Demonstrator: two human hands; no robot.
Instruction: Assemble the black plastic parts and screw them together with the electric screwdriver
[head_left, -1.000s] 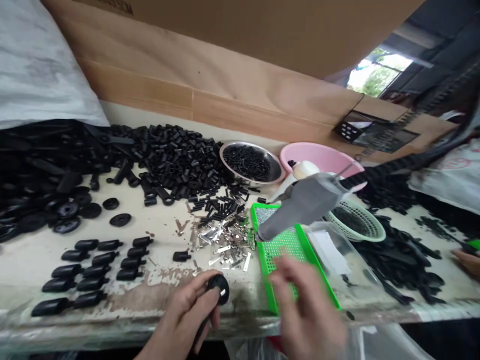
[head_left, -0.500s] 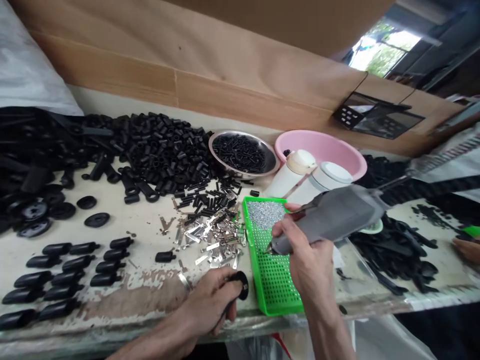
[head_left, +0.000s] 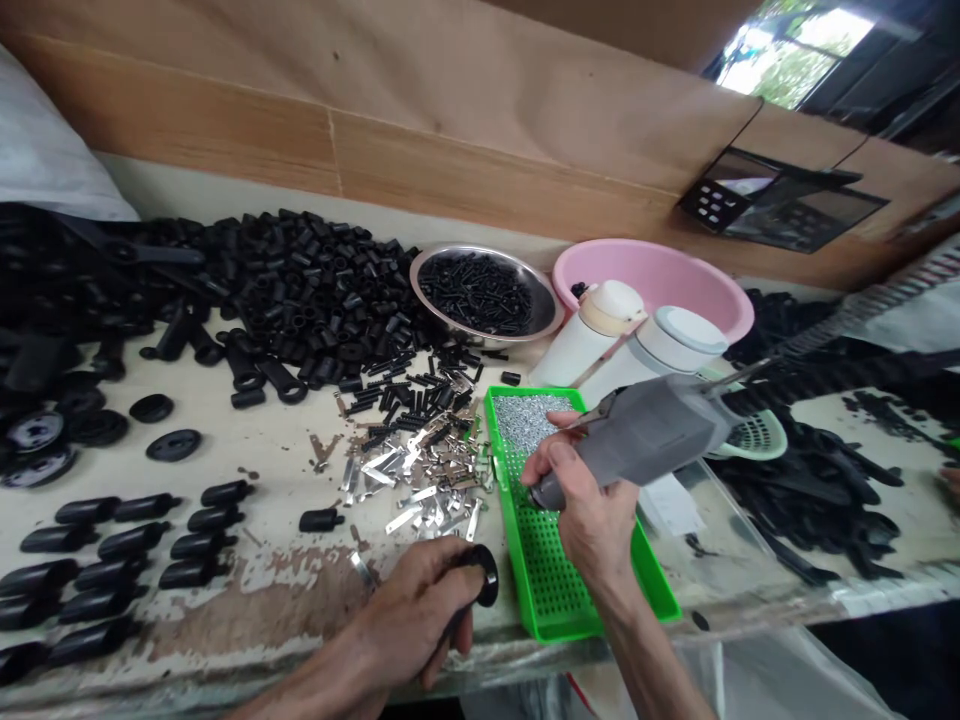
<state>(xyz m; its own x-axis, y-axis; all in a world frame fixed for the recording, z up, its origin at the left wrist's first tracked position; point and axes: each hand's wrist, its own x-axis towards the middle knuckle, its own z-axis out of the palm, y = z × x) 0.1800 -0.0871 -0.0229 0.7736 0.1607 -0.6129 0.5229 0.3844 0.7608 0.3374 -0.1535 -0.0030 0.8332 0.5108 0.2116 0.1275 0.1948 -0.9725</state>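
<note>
My left hand (head_left: pixel 416 610) is closed around a black round plastic part (head_left: pixel 482 575) at the table's front edge. My right hand (head_left: pixel 589 500) grips a grey power screwdriver (head_left: pixel 645 435), its tip pointing down over the green perforated tray (head_left: pixel 559 580). A heap of small silver screws (head_left: pixel 529 420) lies in the tray's far end. Flat shiny metal clips (head_left: pixel 420 480) are scattered just left of the tray.
Rows of black handles (head_left: pixel 127 550) lie at front left; black tubes (head_left: pixel 300 290) and discs (head_left: pixel 172 443) are piled behind. A steel bowl of black pins (head_left: pixel 480 295), a pink basin (head_left: pixel 660 285), two white bottles (head_left: pixel 600 335) and a pale green basket (head_left: pixel 754 435) stand behind the tray.
My right hand reached up and took hold of the hanging screwdriver, then lowered its tip over the green tray. The left hand kept the black part and shifted slightly right.
</note>
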